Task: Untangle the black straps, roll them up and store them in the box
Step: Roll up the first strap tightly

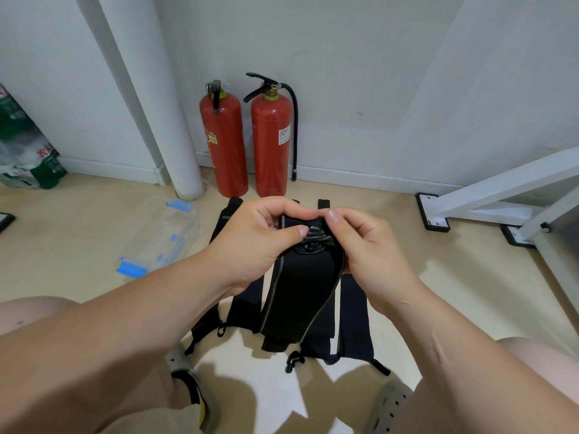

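The black straps [313, 311] lie in a loose spread on the beige floor [438, 277] between my feet, and the widest one hangs from my hands at the centre of view. My left hand [253, 242] pinches its top end, thumb pressed over the folded fabric with the fingers curled behind. My right hand [366, 249] pinches the same end from the 3 o'clock side, forefinger on top and the other fingers closed round the strap's edge. The rest of the strap droops toward 6 o'clock over the others, which stay flat on the floor, their cords trailing near my grey sandals [388, 405].

The clear box [159, 236] with blue clips sits on the floor at 9 o'clock, apart from the straps. At 12 o'clock two red fire extinguishers [247, 145] stand against the white wall [360, 73], just beside a white pipe [169, 120]. A white metal frame [488, 198] with black feet rests at 3 o'clock. A green and white package [25, 145] leans at 10 o'clock.
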